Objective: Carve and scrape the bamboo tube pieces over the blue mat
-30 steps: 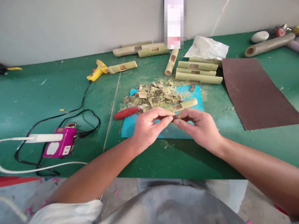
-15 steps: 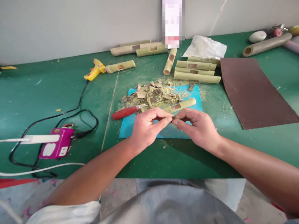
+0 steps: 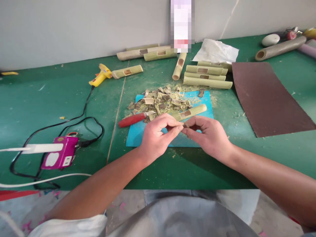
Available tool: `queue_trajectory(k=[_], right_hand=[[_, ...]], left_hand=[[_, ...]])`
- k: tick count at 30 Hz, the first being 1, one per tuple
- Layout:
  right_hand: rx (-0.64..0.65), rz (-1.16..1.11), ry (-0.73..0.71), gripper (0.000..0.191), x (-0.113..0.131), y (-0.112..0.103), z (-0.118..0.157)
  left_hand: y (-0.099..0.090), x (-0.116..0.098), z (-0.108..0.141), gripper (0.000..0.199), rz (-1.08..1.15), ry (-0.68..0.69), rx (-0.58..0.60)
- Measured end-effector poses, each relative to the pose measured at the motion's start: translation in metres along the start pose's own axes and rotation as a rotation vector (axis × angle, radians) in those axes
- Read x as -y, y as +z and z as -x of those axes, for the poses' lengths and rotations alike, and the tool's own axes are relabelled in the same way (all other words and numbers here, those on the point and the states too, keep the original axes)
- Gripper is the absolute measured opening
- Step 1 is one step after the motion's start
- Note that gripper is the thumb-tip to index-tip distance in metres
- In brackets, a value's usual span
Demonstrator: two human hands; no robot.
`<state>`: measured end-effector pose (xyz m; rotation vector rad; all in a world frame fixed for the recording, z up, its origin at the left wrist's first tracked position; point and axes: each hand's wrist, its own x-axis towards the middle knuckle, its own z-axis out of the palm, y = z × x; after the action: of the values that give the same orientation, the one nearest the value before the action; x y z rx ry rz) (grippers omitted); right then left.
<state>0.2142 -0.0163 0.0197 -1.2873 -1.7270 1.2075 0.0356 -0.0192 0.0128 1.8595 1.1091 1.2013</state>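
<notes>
Between the fingertips of both hands is a small dark bamboo chip (image 3: pixel 184 125), mostly covered by the fingers. My left hand (image 3: pixel 158 136) pinches it from the left, thumb against index finger. From the other side my right hand (image 3: pixel 209 133) pinches it too. Just beyond the hands, a bamboo tube (image 3: pixel 190 112) with a rectangular opening lies on a blue sheet (image 3: pixel 133 137). A knife with a red handle (image 3: pixel 132 120) rests left of my left hand, its blade near a heap of bamboo chips and shavings (image 3: pixel 160 98).
Behind the heap lie several notched bamboo tubes (image 3: pixel 208 82). A yellow glue gun (image 3: pixel 101 76) lies to the left, its cord running toward a purple power socket (image 3: pixel 60 153). On the right is a brown sheet (image 3: pixel 269 98), with white paper (image 3: pixel 214 51) behind it.
Both hands keep their pinch on the small chip, which looks slightly turned. My fingers have shifted only a little. The tube, knife and heap stay put.
</notes>
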Motion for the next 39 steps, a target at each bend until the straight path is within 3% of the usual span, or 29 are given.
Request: queue_trajectory(k=[10, 22, 25, 30, 39], right_hand=[[0.017, -0.1, 0.007, 0.014, -0.001, 0.002, 0.002], [0.002, 0.114, -0.12, 0.01, -0.007, -0.003, 0.001], [-0.066, 0.26, -0.225, 0.025, -0.014, -0.013, -0.003], [-0.175, 0.716, -0.409, 0.043, -0.029, -0.035, -0.016], [-0.146, 0.969, -0.43, 0.037, -0.039, -0.039, -0.022]], left_hand=[[0.0, 0.002, 0.002, 0.007, 0.033, -0.029, -0.008], [-0.002, 0.0, 0.002, 0.007, -0.074, -0.015, 0.031], [-0.006, 0.001, 0.003, 0.009, -0.058, -0.101, -0.015], [-0.015, 0.007, 0.0, 0.013, 0.075, -0.166, -0.121], [-0.015, 0.017, -0.005, 0.017, 0.074, -0.192, -0.124]])
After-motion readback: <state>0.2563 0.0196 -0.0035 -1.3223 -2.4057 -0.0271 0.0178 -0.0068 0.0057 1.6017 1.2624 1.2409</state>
